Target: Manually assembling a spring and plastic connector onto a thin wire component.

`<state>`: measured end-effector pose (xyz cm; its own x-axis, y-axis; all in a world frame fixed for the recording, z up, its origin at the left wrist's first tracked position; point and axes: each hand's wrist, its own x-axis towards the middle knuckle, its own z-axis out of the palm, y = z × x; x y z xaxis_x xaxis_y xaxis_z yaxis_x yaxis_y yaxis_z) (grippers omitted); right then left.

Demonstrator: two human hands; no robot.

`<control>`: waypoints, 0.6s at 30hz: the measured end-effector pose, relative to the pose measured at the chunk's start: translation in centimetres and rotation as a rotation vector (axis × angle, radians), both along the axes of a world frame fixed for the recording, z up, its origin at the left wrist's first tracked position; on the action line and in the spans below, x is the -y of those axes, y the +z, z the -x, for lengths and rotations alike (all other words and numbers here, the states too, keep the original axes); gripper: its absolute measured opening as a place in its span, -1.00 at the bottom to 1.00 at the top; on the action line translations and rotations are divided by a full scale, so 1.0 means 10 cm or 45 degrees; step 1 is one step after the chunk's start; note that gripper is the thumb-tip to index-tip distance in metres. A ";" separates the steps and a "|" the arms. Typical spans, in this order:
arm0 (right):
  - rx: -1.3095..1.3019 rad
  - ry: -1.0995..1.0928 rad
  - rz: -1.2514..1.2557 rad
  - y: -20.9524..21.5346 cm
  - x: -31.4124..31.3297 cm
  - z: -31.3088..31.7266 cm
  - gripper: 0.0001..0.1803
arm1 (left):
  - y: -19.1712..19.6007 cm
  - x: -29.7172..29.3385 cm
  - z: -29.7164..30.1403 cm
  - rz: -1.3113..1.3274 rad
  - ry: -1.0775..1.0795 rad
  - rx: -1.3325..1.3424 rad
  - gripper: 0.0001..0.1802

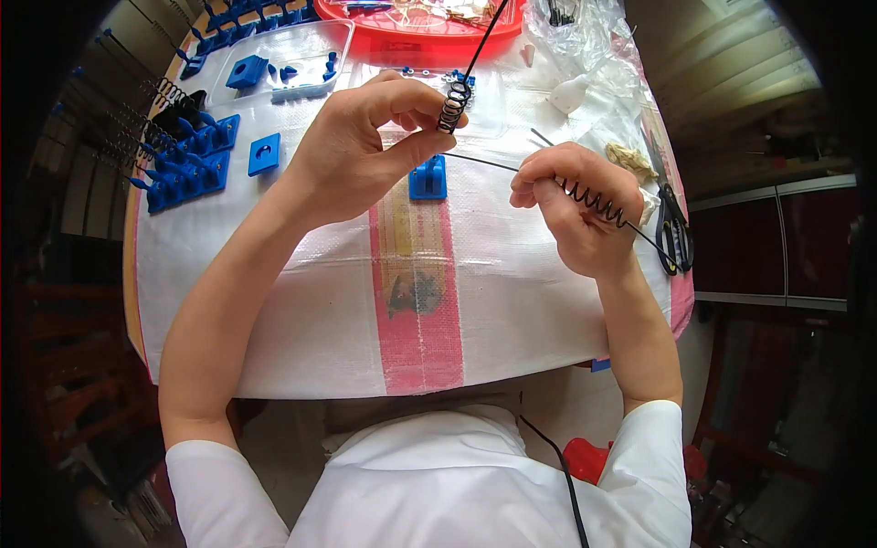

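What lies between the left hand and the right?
In the head view, a thin black wire crosses the gap, reaching from the right hand toward the left hand, above the white table cover.

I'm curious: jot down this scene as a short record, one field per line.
Left hand: holds a black coil with a long wire end
Right hand: closed around a second coil, also black
Between hands: blue block on the table
Left side: blue square piece with a hole
Far side: red tray, clear box holding blue parts
Right side: black-handled scissors
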<state>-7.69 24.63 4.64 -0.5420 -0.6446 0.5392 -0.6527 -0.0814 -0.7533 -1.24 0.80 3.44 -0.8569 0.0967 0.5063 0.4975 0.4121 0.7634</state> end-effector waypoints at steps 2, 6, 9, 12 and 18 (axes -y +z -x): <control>0.054 0.010 0.018 0.00 0.01 0.00 -0.87 | 0.00 0.00 0.00 -0.003 -0.001 0.002 -0.78; 0.104 0.057 -0.029 -0.01 -0.02 0.01 -0.84 | 0.01 0.00 0.00 0.009 0.003 0.005 -0.78; 0.119 0.092 -0.068 -0.02 -0.03 0.02 -0.82 | 0.01 0.00 0.00 0.018 0.003 -0.001 -0.78; 0.237 0.057 0.048 -0.04 0.01 0.00 -0.86 | -0.01 0.00 0.01 0.005 0.000 -0.011 -0.77; 0.578 0.081 0.191 -0.10 0.02 0.09 -0.86 | 0.00 0.00 0.00 0.013 0.008 -0.006 -0.79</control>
<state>-8.61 24.42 3.63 -0.7062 -0.6171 0.3471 -0.2512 -0.2399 -0.9377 -1.26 0.78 3.45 -0.8550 0.0968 0.5095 0.4988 0.4228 0.7566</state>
